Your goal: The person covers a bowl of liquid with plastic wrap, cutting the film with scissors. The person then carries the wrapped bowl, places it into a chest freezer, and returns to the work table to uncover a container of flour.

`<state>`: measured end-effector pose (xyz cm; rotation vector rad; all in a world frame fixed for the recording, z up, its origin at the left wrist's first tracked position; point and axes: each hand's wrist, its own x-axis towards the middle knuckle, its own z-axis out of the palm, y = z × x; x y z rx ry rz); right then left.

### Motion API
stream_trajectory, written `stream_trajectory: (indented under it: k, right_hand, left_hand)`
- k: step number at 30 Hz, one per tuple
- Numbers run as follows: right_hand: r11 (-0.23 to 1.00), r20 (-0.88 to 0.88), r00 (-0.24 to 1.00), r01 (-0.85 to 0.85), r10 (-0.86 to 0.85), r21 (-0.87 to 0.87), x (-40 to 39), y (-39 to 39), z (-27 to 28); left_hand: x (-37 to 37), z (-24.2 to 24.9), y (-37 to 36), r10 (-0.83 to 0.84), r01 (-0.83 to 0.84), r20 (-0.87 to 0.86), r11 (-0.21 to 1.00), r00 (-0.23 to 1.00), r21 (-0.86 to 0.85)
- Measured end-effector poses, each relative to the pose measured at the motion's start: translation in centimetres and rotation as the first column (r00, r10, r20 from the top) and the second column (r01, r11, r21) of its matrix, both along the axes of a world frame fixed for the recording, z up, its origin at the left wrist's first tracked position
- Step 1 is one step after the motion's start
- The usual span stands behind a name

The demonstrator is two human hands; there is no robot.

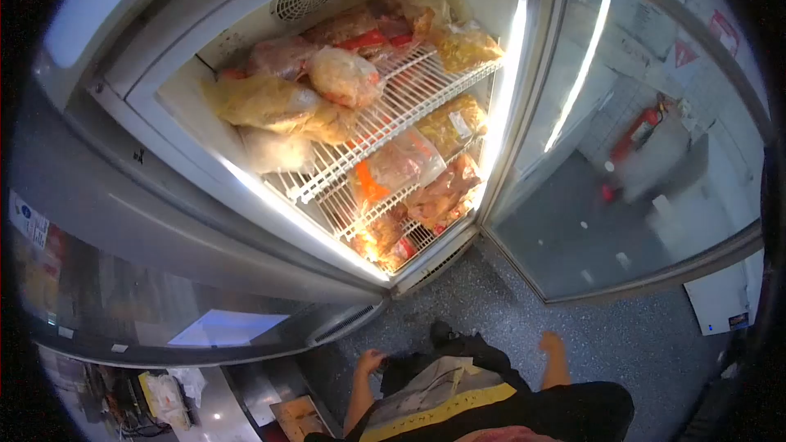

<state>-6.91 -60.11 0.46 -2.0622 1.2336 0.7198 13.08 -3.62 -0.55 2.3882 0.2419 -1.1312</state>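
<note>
My left hand (372,360) hangs low beside my body, fingers curled in, with nothing visible in it. On the other side, my right hand (551,342) is also loosely closed above the floor and touches nothing. Both hands are well below the fridge, whose glass door (630,139) stands wide. On its upper wire rack (409,86) lie a pale bagged lump of meat (345,76), a yellowish bag (262,105) and a bag of yellow pieces (467,45). Lower racks hold a clear bag with an orange label (401,165) and dark bagged meat (442,192).
A second glass-fronted unit (188,278) stands at the left. Below it are a steel counter (217,409) and a brown board (299,417). A red fire extinguisher (637,133) shows through the door glass. Speckled floor (491,295) lies ahead.
</note>
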Motion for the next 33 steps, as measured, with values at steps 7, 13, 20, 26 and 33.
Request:
stream_trajectory:
  k: [7,13,20,26,33]
  right_hand:
    - [0.765,0.878,0.447,0.622,-0.171,-0.168,-7.0,-12.9,9.2]
    - [0.605,0.878,0.011,0.729,-0.479,0.32,-0.2,-13.9,14.2]
    - [0.75,0.825,0.556,0.587,-0.101,-0.305,-2.9,-13.3,11.9]
    - [0.698,0.629,0.593,0.708,-0.503,-0.109,1.4,-10.9,-0.5]
    - [0.875,0.432,0.842,-0.439,0.322,0.204,17.5,25.5,-1.7]
  left_hand:
    - [-1.3,0.3,0.3,0.146,-0.146,-0.016,0.989,0.989,-0.005]
    - [-2.1,-3.1,-0.4,0.361,-0.396,-0.166,0.857,0.918,-0.329]
    - [-5.5,-2.7,2.0,0.53,-0.552,-0.164,0.761,0.832,-0.341]
    - [-11.2,-5.1,10.4,0.469,-0.517,-0.218,0.763,0.856,-0.388]
    - [-16.6,0.8,15.7,0.776,-0.694,-0.037,0.541,0.63,-0.475]
